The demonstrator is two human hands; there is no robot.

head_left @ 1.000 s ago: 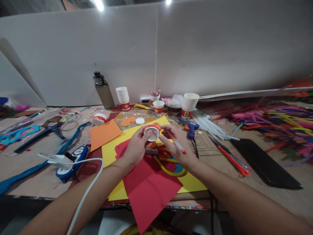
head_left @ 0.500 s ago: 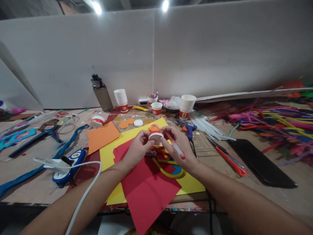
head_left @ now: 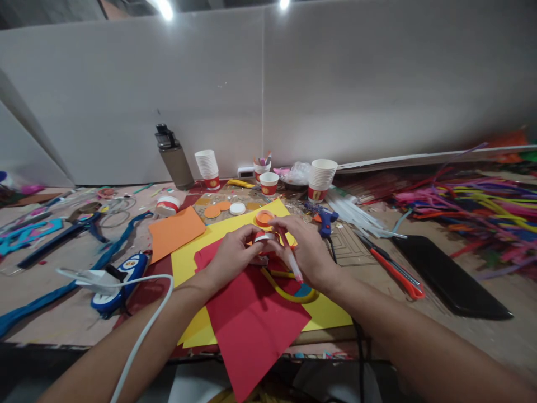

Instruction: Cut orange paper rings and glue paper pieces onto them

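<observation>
My left hand [head_left: 234, 251] is closed on the left side of a small red and white paper cup piece [head_left: 265, 236]. From the right, my right hand [head_left: 302, 246] touches the same piece while its fingers hold a pen [head_left: 292, 260] with a red tip pointing down toward me. Just behind the fingers lies an orange ring [head_left: 265, 218]. Red paper [head_left: 255, 330] and yellow paper [head_left: 331, 313] are spread under my hands, with a yellow bent strip [head_left: 289, 295] beside my right hand.
Stacked cups [head_left: 322, 174] and a bottle [head_left: 174, 162] stand at the back. On the right are a glue gun [head_left: 326, 219], a cutter [head_left: 398, 273] and a black phone-like slab [head_left: 451, 277]. A power strip [head_left: 121, 285] with a white cable is at left.
The cup piece has tilted so that its white round face shows less. The pen has swung to a steeper angle, its red tip shifting left, and my right fingers have moved slightly left.
</observation>
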